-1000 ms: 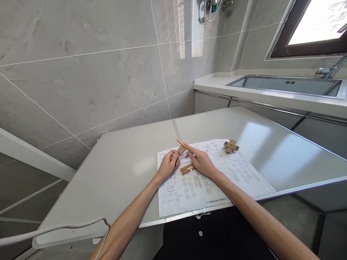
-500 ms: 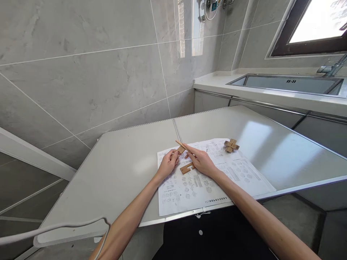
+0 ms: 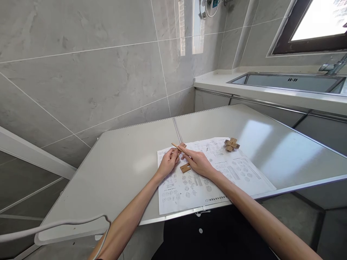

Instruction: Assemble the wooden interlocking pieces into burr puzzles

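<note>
The right hand (image 3: pixel 200 162) partly hides a flat wooden piece (image 3: pixel 184 168).

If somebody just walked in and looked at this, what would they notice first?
Probably the left hand and right hand, close together above a printed sheet, holding small wooden pieces. Next might be the cross-shaped wooden puzzle at the sheet's far right corner. Then maybe the sink below the bright window, upper right.
</note>
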Demonstrator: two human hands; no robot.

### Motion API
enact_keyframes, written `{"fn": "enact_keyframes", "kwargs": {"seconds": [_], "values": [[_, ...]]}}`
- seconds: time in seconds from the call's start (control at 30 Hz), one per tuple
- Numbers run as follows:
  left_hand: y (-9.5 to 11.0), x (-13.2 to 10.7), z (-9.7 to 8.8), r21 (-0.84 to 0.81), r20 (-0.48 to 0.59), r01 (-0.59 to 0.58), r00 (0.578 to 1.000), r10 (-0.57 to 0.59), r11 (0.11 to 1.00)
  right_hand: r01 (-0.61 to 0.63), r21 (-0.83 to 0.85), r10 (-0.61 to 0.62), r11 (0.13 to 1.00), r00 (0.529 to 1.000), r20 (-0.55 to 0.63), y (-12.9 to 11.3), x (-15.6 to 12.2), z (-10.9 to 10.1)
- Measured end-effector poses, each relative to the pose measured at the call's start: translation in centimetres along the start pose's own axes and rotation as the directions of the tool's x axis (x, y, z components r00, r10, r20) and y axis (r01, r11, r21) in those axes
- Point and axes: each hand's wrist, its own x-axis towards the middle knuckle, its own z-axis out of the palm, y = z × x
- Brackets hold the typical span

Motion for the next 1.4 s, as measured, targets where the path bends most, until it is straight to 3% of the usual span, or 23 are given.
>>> {"fn": "enact_keyframes", "kwargs": {"seconds": [0.4, 0.53, 0.77, 0.93, 1.07, 1.4], "values": [[-0.03, -0.01, 0.14, -0.022, -0.021, 0.014, 1.0, -0.014, 1.0, -0.043, -0.013, 0.043, 0.999, 0.999, 0.028, -0.25, -0.02, -0.07], [-0.07, 0.02, 0.08, -0.032, -0.046, 0.014, 0.999, -0.015, 0.999, -0.032, -0.056, 0.031, 0.998, 0.999, -0.022, -0.59, -0.05, -0.06], [-0.68, 0.3, -0.52, -0.103, -0.17, -0.005, 0.985, -0.013, 0.995, -0.168, -0.043, 0.157, 0.985, 0.969, -0.189, -0.66, 0.04, -0.22], [-0.64, 0.41, -0.64, -0.144, -0.205, -0.003, 0.978, -0.026, 0.99, -0.013, -0.157, 0.006, 0.988, 0.999, -0.049, -0.67, 0.18, -0.22], [-0.63, 0.45, -0.61, -0.149, -0.211, 0.0, 0.977, -0.032, 0.989, 0.043, -0.191, -0.032, 0.981, 0.998, 0.061, -0.42, -0.04, 0.16], [-0.46, 0.4, -0.58, -0.154, -0.213, 0.003, 0.976, -0.036, 0.988, 0.088, -0.288, -0.059, 0.953, 0.992, 0.108, -0.48, -0.16, 0.38]]}}
